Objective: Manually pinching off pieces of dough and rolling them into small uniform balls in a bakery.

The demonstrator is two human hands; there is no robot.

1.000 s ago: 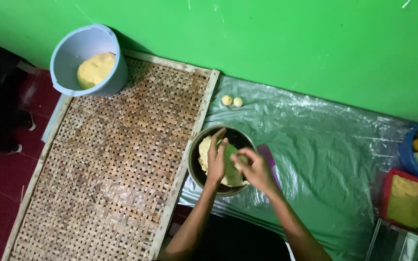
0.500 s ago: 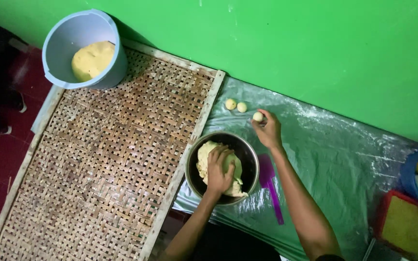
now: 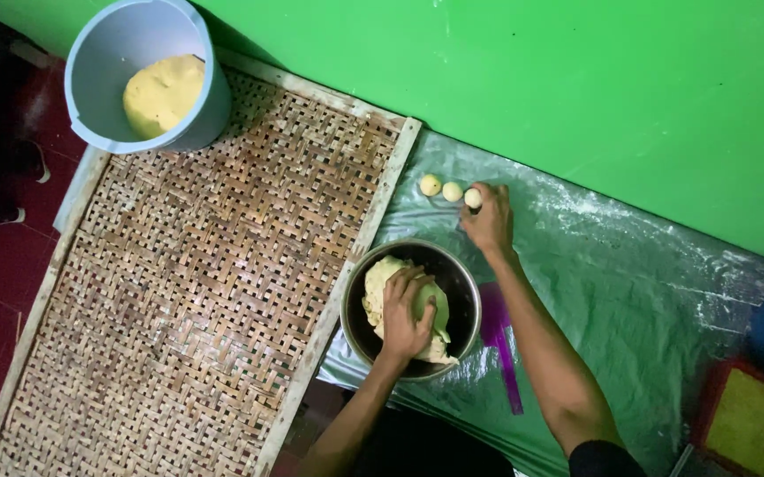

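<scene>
left hand (image 3: pixel 407 311): in the lower middle of the frame, palm down on the dough (image 3: pixel 380 291) inside the bowl (image 3: pixel 468 305); fingers curled and pressed into the lump.
right hand (image 3: pixel 491 221): above the bowl, on the plastic sheet (image 3: pixel 629 291); fingertips pinch a small dough ball (image 3: pixel 472 198).
balls: two more balls (image 3: pixel 441 187) lie in a row just left of the pinched one, near the green wall (image 3: pixel 576 79).
scraper (image 3: pixel 501 340): purple, flat on the sheet, just right of the bowl.
tray (image 3: pixel 196 291): woven, fills the left half.
bucket (image 3: pixel 99 53): upper left, on the tray's corner, yellow dough inside.
</scene>
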